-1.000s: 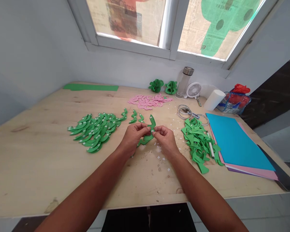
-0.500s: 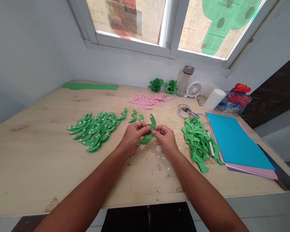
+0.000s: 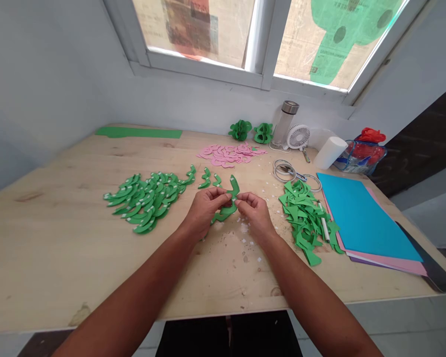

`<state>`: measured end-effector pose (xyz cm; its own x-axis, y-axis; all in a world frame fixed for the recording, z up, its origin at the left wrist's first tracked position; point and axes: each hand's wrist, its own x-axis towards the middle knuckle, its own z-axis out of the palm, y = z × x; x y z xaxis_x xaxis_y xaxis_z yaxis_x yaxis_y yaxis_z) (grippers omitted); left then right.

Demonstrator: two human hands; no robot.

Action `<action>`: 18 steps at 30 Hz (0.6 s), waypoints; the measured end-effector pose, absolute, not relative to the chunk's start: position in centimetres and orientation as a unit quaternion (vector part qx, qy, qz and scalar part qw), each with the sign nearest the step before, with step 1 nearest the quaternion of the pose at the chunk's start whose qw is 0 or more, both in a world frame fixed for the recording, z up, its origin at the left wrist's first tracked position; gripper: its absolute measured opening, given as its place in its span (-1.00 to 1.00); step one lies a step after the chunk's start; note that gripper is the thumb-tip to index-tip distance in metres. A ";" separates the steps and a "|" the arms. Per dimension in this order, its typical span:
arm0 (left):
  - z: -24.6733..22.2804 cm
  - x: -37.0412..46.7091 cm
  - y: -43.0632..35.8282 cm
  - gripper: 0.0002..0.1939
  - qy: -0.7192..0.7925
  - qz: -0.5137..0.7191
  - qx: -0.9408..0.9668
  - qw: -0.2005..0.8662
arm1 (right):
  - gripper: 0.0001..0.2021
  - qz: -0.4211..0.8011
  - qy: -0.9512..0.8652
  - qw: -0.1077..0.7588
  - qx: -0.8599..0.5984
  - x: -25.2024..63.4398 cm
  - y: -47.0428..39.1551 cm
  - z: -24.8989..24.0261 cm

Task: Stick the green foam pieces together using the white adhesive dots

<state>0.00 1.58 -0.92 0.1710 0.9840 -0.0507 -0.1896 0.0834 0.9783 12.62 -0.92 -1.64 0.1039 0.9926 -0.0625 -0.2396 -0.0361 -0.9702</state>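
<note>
Over the middle of the table, my left hand [image 3: 208,206] pinches a curved green paper cutout [image 3: 234,185] that has small whitish patches of tape on it. More green cutouts [image 3: 228,210] lie just below, partly hidden by the fingers. My right hand [image 3: 254,210] is closed in a pinch at the cutout's right edge; whatever its fingertips hold is too small to make out. To the left spreads a large pile of similar taped green cutouts [image 3: 148,198]. Several small cutouts [image 3: 205,178] lie singly beyond my left hand.
Green scraps [image 3: 305,218] with a white pen [image 3: 324,223] are heaped on the right, beside blue sheets [image 3: 367,215]. Tape rolls [image 3: 284,171], pink cutouts [image 3: 230,154], a bottle [image 3: 285,124], and a small fan [image 3: 298,137] stand or lie farther back. White bits litter the tabletop.
My right fingertips have shifted slightly right, uncovering a whitish patch on the cutout. My left hand has stayed nearly still.
</note>
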 end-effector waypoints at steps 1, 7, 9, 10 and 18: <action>-0.9 0.0 1.6 -0.82 0.422 0.487 0.471 0.602 | -0.86 0.541 -0.395 0.568 -0.478 12.6 -0.9 -1.6; -0.8 0.1 1.6 -0.81 0.424 0.488 0.467 0.603 | -0.84 0.536 -0.401 0.557 -0.493 12.7 -0.9 -1.9; -0.8 0.1 1.6 -0.80 0.424 0.485 0.461 0.611 | -0.83 0.532 -0.401 0.559 -0.493 12.7 -0.9 -1.9; -0.9 0.1 1.6 -0.79 0.424 0.483 0.458 0.614 | -0.83 0.532 -0.401 0.560 -0.492 12.7 -0.9 -1.9; -1.1 0.3 1.6 -0.69 0.435 0.487 0.479 0.587 | -0.82 0.520 -0.401 0.567 -0.497 12.6 -0.8 -1.9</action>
